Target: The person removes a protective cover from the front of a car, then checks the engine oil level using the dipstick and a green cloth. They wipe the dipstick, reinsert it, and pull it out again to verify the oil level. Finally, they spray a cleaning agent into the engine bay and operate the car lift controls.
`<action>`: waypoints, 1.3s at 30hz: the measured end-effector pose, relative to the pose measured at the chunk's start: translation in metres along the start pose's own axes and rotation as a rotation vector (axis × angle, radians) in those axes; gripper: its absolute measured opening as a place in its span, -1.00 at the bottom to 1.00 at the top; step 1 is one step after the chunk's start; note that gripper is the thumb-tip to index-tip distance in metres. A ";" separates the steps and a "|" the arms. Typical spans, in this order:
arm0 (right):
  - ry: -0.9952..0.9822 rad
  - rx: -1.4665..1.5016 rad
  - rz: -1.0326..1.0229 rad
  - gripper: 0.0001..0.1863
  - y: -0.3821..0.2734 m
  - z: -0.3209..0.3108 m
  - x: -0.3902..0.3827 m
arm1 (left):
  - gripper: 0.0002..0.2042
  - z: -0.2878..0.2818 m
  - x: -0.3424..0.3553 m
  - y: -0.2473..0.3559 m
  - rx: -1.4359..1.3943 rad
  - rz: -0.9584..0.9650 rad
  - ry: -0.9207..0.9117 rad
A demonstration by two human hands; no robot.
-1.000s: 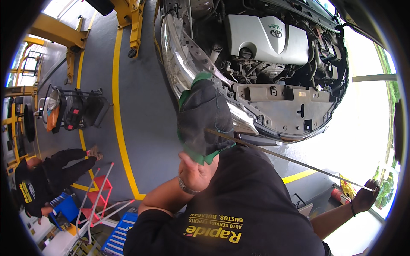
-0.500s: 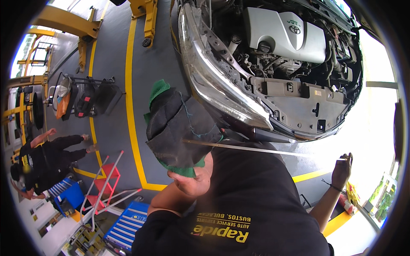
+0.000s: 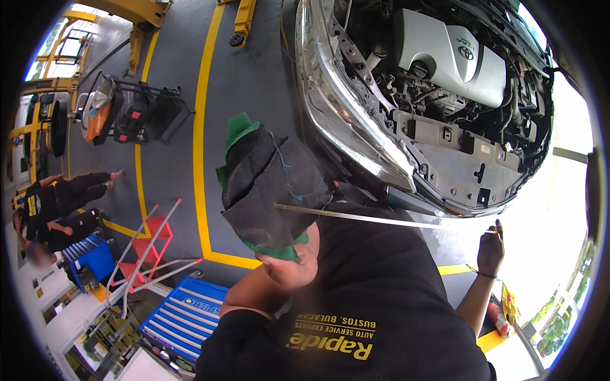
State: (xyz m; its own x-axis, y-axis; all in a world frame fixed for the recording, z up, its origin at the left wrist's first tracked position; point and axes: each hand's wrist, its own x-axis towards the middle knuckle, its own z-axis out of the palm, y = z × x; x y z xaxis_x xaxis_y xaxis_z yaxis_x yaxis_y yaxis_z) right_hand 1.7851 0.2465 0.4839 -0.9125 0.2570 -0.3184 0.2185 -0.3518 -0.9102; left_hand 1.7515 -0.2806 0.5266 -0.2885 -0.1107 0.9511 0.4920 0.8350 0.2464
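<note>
My left hand is closed on a folded dark grey cloth with green layers, beside the front of a car. A long, thin metal strip, like a dipstick, lies across the cloth, its far portion extending right. My right hand is closed on the right end of that strip. Above, the open engine bay holds a silver engine cover; the headlight is just right of the cloth.
Yellow lift arms, a black trolley, a red step ladder and a blue tool cart stand on the left. Co-workers in black are beyond the ladder. Yellow floor lines run alongside the car.
My left hand and the cloth shifted away from the headlight toward the left. My right hand came leftward and upward, still holding the strip. The car appears farther right in the view.
</note>
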 end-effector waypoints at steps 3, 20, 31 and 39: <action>-0.028 -0.031 0.034 -0.56 -0.014 -0.043 -0.007 | -0.51 0.004 -0.004 -0.003 0.002 0.004 0.000; 0.410 -0.142 0.110 -0.72 -0.040 -0.032 -0.088 | -0.44 0.075 0.010 0.000 -1.799 -1.500 0.286; 0.445 -0.079 0.099 -0.71 0.008 0.014 -0.130 | -0.59 0.125 -0.014 0.004 -1.768 -1.654 0.040; 0.142 -0.336 0.168 -0.69 0.001 0.005 -0.139 | -0.78 0.168 -0.002 0.024 -1.396 -1.740 -0.028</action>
State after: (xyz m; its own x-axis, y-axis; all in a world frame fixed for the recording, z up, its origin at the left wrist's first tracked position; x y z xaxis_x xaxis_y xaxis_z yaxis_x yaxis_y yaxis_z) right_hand 1.9109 0.2055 0.5284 -0.8026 0.3514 -0.4821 0.4829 -0.0918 -0.8708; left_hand 1.6254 -0.1695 0.4991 -0.9569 -0.0762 -0.2802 -0.0901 -0.8395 0.5358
